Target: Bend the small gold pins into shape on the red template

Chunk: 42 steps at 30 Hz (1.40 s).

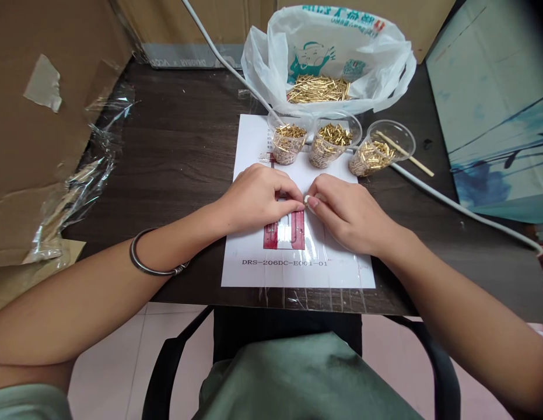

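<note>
My right hand [350, 211] is closed, thumb and finger pinching a small white piece [307, 199]. Facing it, my left hand [263, 197] is closed too, its thumb and index fingertips pressed together at the piece's left side. Whatever lies between those left fingertips is too small to make out. Both hands are over a white printed sheet [242, 275], above its red and white picture [271, 238]. Just beyond them stand a left clear cup [287, 158], a middle clear cup [320, 158] and a tilted right clear cup [357, 169], all holding small brass-coloured pins.
A white plastic bag [271, 76] with many longer brass pins sits at the back. A thin wooden stick [422, 165] rests against the right cup. A white cable [468, 211] crosses the dark table [175, 146]. Cardboard [44, 146] walls the left side.
</note>
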Motion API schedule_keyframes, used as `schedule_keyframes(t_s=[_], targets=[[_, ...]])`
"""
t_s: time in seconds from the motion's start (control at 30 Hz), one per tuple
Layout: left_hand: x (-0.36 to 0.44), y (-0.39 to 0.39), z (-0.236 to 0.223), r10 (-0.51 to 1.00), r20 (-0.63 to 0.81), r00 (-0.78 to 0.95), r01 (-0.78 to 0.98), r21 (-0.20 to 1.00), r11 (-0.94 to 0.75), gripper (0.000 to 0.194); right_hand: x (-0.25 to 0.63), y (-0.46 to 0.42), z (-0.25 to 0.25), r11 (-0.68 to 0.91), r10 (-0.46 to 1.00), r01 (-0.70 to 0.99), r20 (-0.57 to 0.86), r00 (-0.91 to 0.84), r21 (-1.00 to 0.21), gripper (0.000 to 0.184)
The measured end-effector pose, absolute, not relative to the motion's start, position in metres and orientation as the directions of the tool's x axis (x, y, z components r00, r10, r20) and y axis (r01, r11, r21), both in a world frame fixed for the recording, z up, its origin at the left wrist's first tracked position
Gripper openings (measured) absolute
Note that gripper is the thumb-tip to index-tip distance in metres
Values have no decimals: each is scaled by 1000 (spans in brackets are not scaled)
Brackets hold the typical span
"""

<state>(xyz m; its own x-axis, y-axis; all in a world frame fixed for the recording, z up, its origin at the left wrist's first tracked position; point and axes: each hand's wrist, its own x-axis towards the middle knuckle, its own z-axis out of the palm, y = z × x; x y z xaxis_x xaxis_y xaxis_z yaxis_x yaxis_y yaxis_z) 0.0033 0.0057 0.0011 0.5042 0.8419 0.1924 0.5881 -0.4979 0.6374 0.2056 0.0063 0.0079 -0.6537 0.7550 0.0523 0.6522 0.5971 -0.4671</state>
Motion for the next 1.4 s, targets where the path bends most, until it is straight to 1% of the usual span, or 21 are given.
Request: schedule_keyframes(t_s=[0.57,0.97,1.17,1.4], targets=[[3,5,3,847,171,503,597,640,-484,10,204,6,7,603,757,652,72,-649,-460,18],[3,4,3,839,168,517,587,644,-490,11,201,4,2,632,746,621,147,-649,-464,13],[4,2,6,856,149,496,603,650,-463,12,199,4,1,633,751,630,163,-639,-450,11],[5,1,5,875,130,466,619,658,-428,12,200,4,2,644,748,657,143,-648,-392,10]])
